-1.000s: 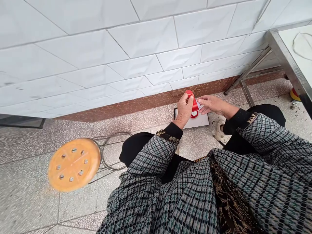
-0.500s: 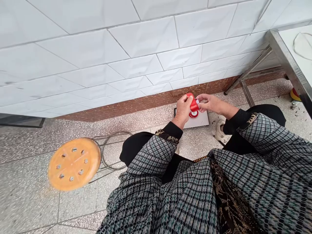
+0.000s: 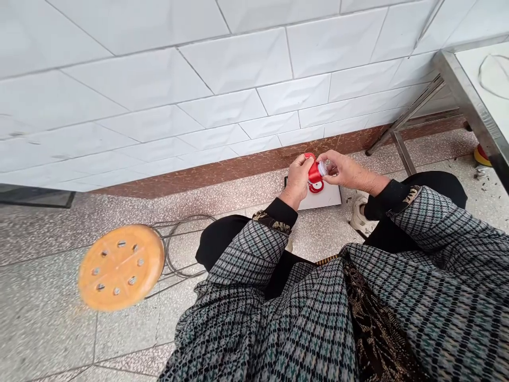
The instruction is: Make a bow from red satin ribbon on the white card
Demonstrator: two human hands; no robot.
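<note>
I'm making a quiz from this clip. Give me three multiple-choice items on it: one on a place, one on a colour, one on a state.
1. Where is the round stool?
A. On the person's left
B. Under the metal table
C. On the white board

2. What colour is the small object held between the hands?
A. Blue
B. Red
C. Green

3. How is that object held?
A. Lying untouched on the floor
B. By the right hand only
C. By both hands

Answers: 1 A, it stands by the left sleeve; 2 B, it shows bright red; 3 C, the left hand and right hand both close on it.
</note>
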